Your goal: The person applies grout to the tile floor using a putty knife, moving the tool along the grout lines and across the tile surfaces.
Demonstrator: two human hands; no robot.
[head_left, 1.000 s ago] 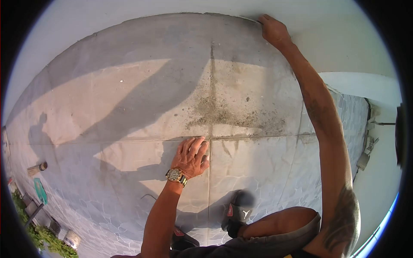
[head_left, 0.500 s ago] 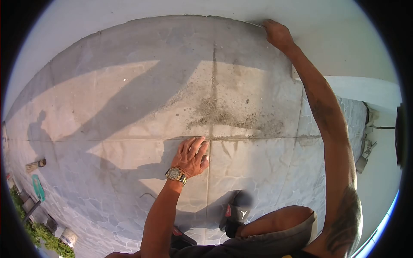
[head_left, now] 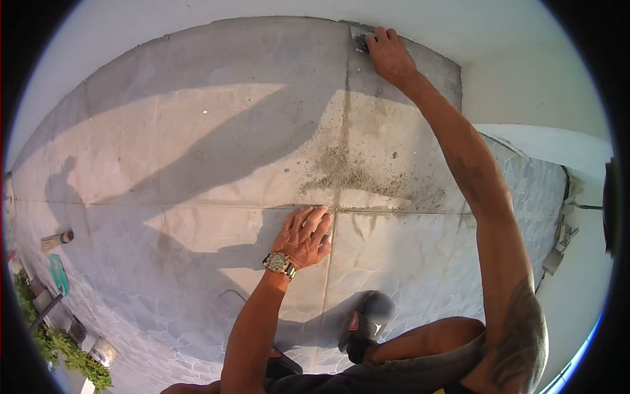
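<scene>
My left hand [head_left: 304, 238] rests on the pale tiled floor [head_left: 262, 157], fingers stretched out, close to where two joint lines cross. A wristwatch [head_left: 279, 263] is on that wrist. At the top, my right hand [head_left: 392, 59] is closed around a scraper [head_left: 359, 39] with a thin, flat, light blade and a dark part by the fingers. The blade lies at the floor's edge along the white wall [head_left: 275, 8]. My fingers hide most of the scraper's handle. Loose grey grit [head_left: 348, 174] is scattered between my two hands.
A white wall corner [head_left: 525, 85] juts in at the right. My shoe [head_left: 367, 318] stands on the floor below my hands. At the far left lie a brush [head_left: 57, 240] and a green tool head [head_left: 59, 274], near plants [head_left: 69, 351]. Rubble [head_left: 558, 253] lies at the far right.
My right hand has moved left along the wall's foot with the scraper, whose blade now shows more. My left hand stays on the floor. The view has shifted slightly.
</scene>
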